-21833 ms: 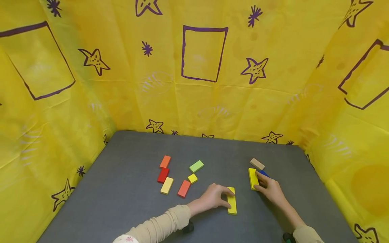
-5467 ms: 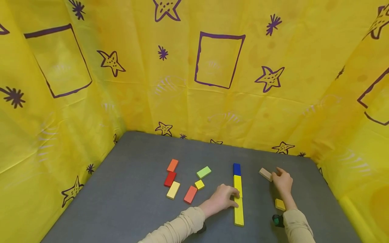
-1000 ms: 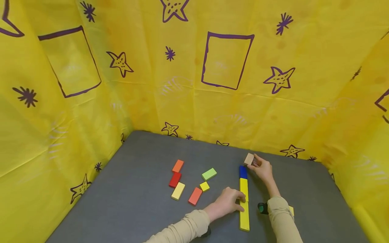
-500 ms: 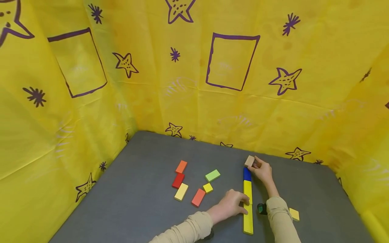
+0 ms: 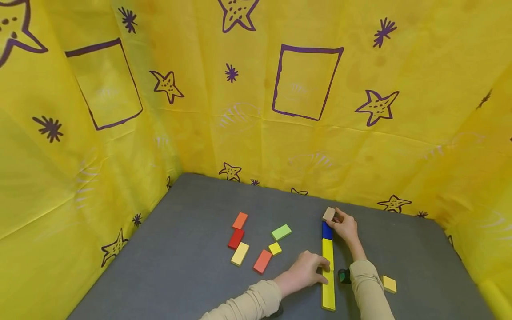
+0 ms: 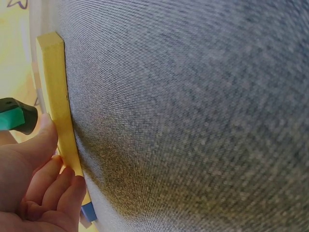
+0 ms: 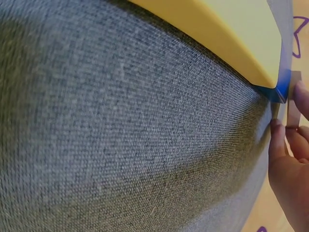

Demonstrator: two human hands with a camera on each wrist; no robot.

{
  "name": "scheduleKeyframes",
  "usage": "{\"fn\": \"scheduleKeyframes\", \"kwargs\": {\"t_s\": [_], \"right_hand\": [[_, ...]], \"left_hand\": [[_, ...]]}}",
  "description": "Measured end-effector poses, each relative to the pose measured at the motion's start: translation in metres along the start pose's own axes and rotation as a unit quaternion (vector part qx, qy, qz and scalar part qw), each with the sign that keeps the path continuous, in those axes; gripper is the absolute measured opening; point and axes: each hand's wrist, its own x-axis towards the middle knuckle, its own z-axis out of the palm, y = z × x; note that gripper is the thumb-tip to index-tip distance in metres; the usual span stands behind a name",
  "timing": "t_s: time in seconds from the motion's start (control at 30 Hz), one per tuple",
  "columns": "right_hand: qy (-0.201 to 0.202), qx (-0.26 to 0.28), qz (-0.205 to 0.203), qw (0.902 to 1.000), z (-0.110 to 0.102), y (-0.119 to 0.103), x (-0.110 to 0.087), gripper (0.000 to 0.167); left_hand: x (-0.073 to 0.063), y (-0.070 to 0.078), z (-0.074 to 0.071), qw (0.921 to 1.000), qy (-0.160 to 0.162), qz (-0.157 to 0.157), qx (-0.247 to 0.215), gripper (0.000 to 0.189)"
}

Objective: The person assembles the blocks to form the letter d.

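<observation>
- Up at the far end of the line, pinching tight between thumb and fingers of the right hand: a tan, wood-coloured rectangular block!
- Just short of it, a dark-blue rectangular block; touching the tan one or a sliver apart, cannot tell.
- Next down the line, end to end, a long bright-yellow bar, then a second long yellow bar, nearest the body.
- Over at their joint, touching yellow with bent fingers of the left hand; squeezing or merely resting, cannot tell.
- Out beside the beige right sleeve, a loose pale-yellow squarish block, well apart from the line.
- Away to the left, set close, corner by corner: an orange rectangular block, a red rectangular block, a cream-yellow rectangular block.
- Between that trio and the line, a lime-green rectangular block, plus a small yellow square block just beside a coral-red rectangular block.
- Under it all, a dark-grey woven tabletop; behind, a yellow cloth backdrop with purple stars.
</observation>
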Motion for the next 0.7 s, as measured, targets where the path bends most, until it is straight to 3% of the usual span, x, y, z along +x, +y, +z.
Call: {"fn": "scheduleKeyframes", "kwargs": {"t_s": [0.33, 0.47, 0.7], "right_hand": [[0.001, 0.003, 0.013, 0.9999, -0.0014, 0.0014, 0.0019, 0.067], [-0.02, 0.012, 0.015, 0.9996, -0.0031, 0.002, 0.0028, 0.068], [-0.048, 0.03, 0.008, 0.9983, -0.0027, 0.0052, 0.0038, 0.067]], "left_hand": [[0.0006, 0.0009, 0.0005, 1.0, 0.005, 0.003, 0.004, 0.021], [0.0003, 0.0006, 0.0009, 0.9998, 0.013, 0.01, 0.011, 0.021], [-0.0002, 0.0021, 0.0001, 1.0, 0.004, -0.003, 0.002, 0.021]]}}
